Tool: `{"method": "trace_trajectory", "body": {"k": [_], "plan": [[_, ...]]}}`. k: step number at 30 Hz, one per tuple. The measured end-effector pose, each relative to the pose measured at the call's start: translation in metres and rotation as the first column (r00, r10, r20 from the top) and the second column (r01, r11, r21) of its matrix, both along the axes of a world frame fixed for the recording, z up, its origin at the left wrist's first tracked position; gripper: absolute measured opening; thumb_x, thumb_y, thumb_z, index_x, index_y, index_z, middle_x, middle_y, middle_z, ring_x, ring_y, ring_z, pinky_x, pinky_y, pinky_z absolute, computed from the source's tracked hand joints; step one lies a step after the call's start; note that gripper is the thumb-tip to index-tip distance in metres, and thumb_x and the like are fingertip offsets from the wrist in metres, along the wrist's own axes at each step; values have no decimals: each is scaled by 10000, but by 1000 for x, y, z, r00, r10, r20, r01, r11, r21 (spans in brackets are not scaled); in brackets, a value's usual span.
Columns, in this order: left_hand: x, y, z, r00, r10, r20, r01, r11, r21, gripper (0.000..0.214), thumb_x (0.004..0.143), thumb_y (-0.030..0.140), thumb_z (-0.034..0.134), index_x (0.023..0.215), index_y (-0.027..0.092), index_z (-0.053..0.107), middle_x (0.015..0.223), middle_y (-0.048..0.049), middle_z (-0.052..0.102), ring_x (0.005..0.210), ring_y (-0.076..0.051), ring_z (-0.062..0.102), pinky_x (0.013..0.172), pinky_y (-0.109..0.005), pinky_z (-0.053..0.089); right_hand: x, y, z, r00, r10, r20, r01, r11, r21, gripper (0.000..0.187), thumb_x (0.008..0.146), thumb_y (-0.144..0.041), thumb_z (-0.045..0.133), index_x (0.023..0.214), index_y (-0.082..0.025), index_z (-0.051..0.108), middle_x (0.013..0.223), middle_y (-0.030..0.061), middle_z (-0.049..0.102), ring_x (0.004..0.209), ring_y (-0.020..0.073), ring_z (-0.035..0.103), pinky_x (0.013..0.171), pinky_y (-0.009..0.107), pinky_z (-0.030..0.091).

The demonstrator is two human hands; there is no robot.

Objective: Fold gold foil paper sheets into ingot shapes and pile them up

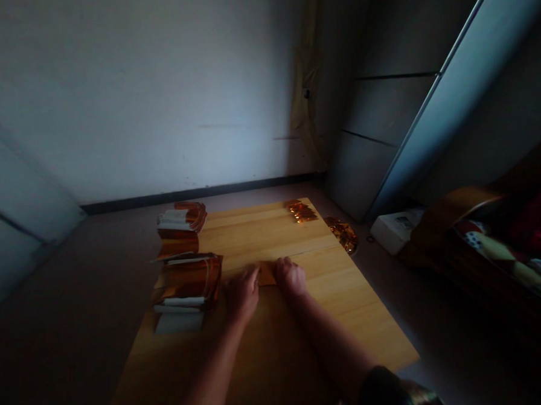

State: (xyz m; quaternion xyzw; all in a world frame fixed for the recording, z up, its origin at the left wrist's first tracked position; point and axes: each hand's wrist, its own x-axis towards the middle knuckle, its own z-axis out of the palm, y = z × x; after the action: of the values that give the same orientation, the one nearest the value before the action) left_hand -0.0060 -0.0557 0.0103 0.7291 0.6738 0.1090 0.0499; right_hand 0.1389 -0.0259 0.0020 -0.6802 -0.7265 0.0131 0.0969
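Note:
A small orange-gold sheet of foil paper [267,275] lies at the middle of the wooden table [343,295]. My left hand [245,293] is closed on its left edge, and my right hand [292,277] is closed on its right edge. Both hands rest low over the tabletop, with the sheet stretched flat between them. To the left of my left hand are stacks of shiny copper-gold foil sheets [188,285] with white paper among them. In the dim light, the fingertips are partly hidden.
At the far right corner of the table sits a row of folded gold foil pieces [302,211]. More shiny foil pieces [343,234] lie low beyond the right edge. A white box [392,229] and a wooden seat [470,201] stand at the right. A wall [178,98] rises behind.

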Motion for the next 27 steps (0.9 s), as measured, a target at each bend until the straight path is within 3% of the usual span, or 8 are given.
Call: {"method": "trace_trajectory", "body": {"k": [10, 23, 27], "plan": [[7, 2, 6, 992, 12, -124, -16, 999, -28, 414, 850, 179, 404, 1235, 249, 539, 998, -90, 643, 970, -255, 572, 805, -405, 361, -1, -3, 8, 1000, -5, -17, 4, 998, -55, 175, 887, -174, 413, 952, -201, 572, 898, 61, 630, 727, 145, 631, 571, 212, 423], [9, 2, 9, 990, 7, -140, -18, 997, -76, 426, 868, 182, 351, 1264, 245, 496, 1042, -110, 627, 986, -245, 554, 813, -408, 332, -1, -3, 10, 1000, -1, -17, -1, 997, -79, 133, 880, -221, 467, 962, -204, 570, 918, 62, 624, 736, 132, 629, 582, 198, 417], [8, 1, 9, 990, -7, -142, -3, 998, -68, 438, 864, 170, 350, 1275, 242, 481, 1039, -108, 627, 982, -235, 554, 823, -408, 321, -2, -3, 5, 999, -5, -32, 2, 998, -64, 179, 911, -229, 407, 958, -204, 577, 912, 60, 624, 720, 133, 626, 572, 199, 414]]}}
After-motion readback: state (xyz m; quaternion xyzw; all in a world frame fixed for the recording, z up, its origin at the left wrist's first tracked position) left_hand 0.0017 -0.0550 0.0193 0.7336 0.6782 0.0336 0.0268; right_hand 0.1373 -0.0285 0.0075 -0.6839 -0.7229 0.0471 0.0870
